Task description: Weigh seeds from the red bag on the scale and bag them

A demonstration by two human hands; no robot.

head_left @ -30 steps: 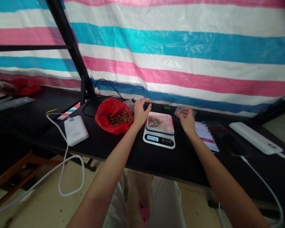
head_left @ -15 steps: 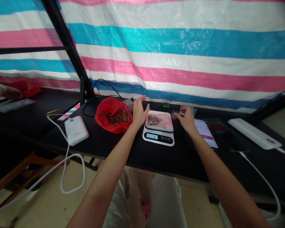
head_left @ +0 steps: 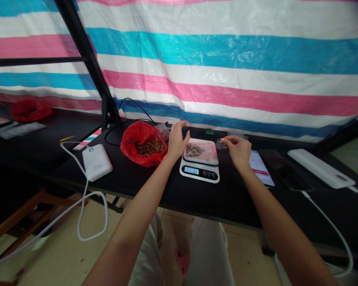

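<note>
My left hand hovers between the red plastic bag and the scale, fingers apart with nothing in them. The bag stands open and holds small brown pieces, like seeds or nuts. On the white kitchen scale, a clear packet of brown pieces lies on the pinkish top; its display is lit. To the right of the scale, my right hand has thumb and fingers pinched at the rim of a small clear round plastic piece. Whether it is a cup or a lid is unclear.
Green batteries lie behind the scale. Clear plastic bags lie behind my right hand. A lit phone, a dark phone and a white power bank are at right; another power bank with a cable is at left.
My right hand has shifted slightly right, and its fingers have closed at the round plastic piece. My left hand stays nearly still. At far left, another person's hand has moved back from a red bag.
</note>
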